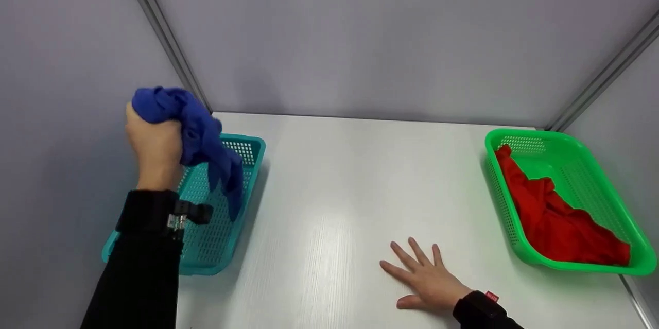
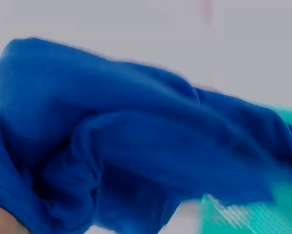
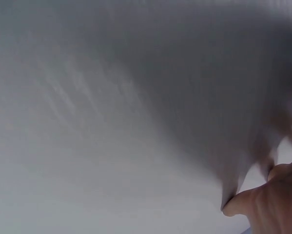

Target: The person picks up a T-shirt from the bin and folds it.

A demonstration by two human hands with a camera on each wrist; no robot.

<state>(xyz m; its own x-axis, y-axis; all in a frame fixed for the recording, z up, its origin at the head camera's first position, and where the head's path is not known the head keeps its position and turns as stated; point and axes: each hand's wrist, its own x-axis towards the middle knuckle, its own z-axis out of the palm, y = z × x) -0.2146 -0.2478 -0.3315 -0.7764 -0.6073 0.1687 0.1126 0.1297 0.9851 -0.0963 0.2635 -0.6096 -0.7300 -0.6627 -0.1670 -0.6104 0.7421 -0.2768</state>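
Observation:
My left hand [image 1: 154, 143] grips a crumpled blue cloth [image 1: 198, 133] above the teal basket [image 1: 249, 192] at the left. The cloth's loose end hangs down to the right, over the inside of that basket. In the left wrist view, the folds of the blue cloth [image 2: 136, 131] fill most of the picture, and only a bit of the hand [image 2: 4, 222] shows at the lower left corner. My right hand [image 1: 427, 282] rests on the white table with its fingers spread and holds nothing. The right wrist view shows that hand [image 3: 277, 200] at the lower right, its fingertips at the tabletop.
At the right stands a green basket [image 1: 597, 164] with a red cloth [image 1: 556, 221] lying along its left side. The white table [image 1: 350, 179] lies between the two baskets. Grey panels [image 1: 370, 35] wall the table at the back and both sides.

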